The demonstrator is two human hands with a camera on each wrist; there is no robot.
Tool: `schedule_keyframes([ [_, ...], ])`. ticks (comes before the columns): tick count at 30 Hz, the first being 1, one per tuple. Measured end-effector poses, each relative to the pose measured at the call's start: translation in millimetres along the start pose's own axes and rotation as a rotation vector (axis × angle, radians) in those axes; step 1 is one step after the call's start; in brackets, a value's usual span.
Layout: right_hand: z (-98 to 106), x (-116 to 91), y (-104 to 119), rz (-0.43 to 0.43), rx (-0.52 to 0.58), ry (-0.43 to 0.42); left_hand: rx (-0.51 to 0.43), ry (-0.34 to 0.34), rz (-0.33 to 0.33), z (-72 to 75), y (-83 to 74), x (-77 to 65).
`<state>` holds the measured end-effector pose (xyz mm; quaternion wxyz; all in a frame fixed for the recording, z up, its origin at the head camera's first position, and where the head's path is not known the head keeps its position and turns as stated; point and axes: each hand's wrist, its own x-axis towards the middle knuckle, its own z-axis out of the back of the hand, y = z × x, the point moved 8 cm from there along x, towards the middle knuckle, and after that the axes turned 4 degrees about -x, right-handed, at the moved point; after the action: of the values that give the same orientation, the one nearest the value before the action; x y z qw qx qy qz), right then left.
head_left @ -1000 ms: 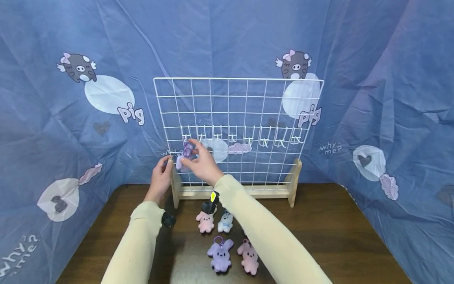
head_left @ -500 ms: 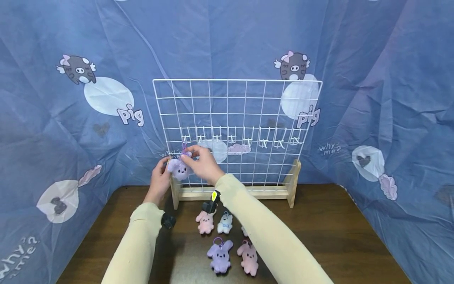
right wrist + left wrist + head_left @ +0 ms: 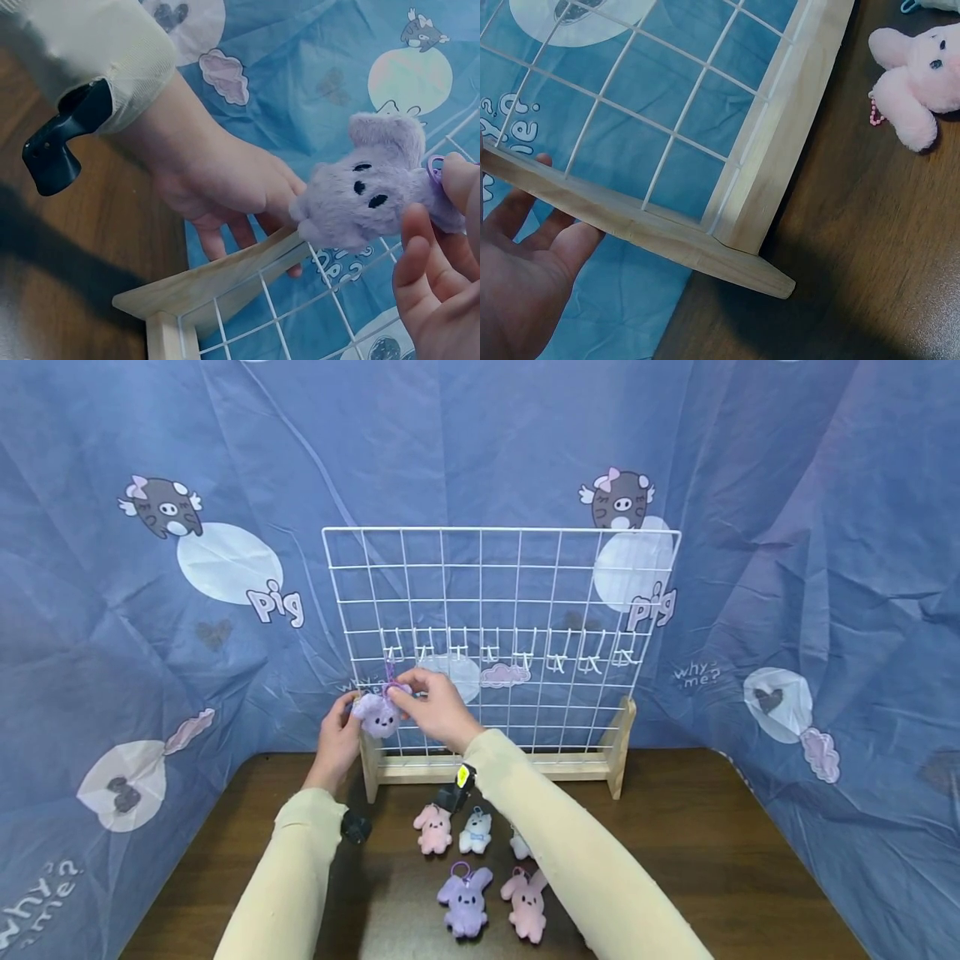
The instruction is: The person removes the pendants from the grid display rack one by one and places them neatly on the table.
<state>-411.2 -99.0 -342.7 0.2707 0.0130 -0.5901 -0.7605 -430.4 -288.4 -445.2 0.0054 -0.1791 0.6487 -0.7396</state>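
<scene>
A purple plush bunny keychain (image 3: 380, 717) hangs below the leftmost white hook (image 3: 393, 652) of the wire grid, its face to the front. A purple strand runs from the plush up to that hook. My right hand (image 3: 442, 708) pinches the purple ring at the top of the plush between thumb and fingers, as the right wrist view shows with the bunny (image 3: 366, 193) sideways. My left hand (image 3: 339, 742) grips the top of the left wooden post (image 3: 371, 764) of the stand. In the left wrist view, its fingers reach behind the wood (image 3: 641, 231).
The white wire grid (image 3: 482, 566) carries a row of several hooks. On the brown table (image 3: 697, 852) lie a pink bunny (image 3: 433, 831), a white plush with a blue bow (image 3: 476, 832), another purple bunny (image 3: 465, 903) and a pink bunny (image 3: 527, 906). My right sleeve partly hides a white plush (image 3: 520, 845).
The purple bunny came down and turned its face to the front as my right hand lowered. Then my right forearm shifted slightly right. My left hand stayed on the post.
</scene>
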Motion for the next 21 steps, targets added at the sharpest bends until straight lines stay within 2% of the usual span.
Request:
schedule_keyframes([
  [11,-1.5,-8.4,4.8,-0.029,0.082,0.050,-0.030,0.005,0.019,-0.2,1.5,0.6],
  [21,-3.1,-16.6,7.7,-0.030,0.142,0.090,-0.027,-0.012,0.001,-0.2,0.9,1.2],
])
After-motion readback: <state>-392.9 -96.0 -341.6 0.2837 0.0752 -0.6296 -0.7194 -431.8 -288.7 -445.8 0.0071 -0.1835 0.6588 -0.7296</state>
